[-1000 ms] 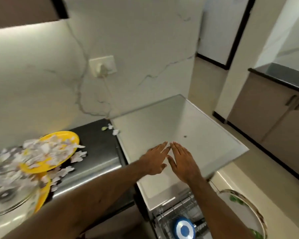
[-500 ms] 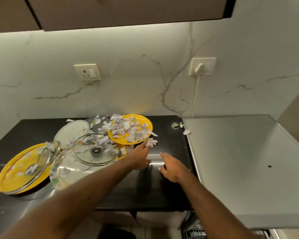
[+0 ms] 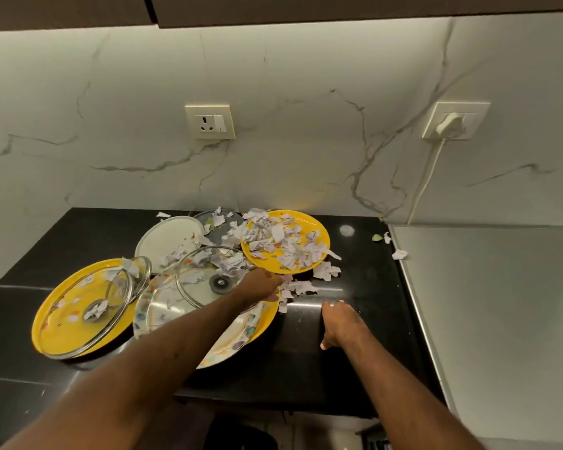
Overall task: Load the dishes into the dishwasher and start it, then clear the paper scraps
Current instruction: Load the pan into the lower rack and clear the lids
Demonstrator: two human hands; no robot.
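Yellow plate (image 3: pixel 309 219) heaped with torn white paper scraps (image 3: pixel 273 241), at the back of the black counter (image 3: pixel 364 287); more scraps spill past its near rim. Left hand (image 3: pixel 261 285) reaches to that rim, fingers partly hidden, grip unclear. Right hand (image 3: pixel 338 319) lies on the counter, fingers loosely apart.

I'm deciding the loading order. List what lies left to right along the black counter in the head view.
Round yellow plate under a clear glass lid → round white plate → second round yellow plate, heaped with torn paper scraps → lone white paper scrap → flat grey appliance top.
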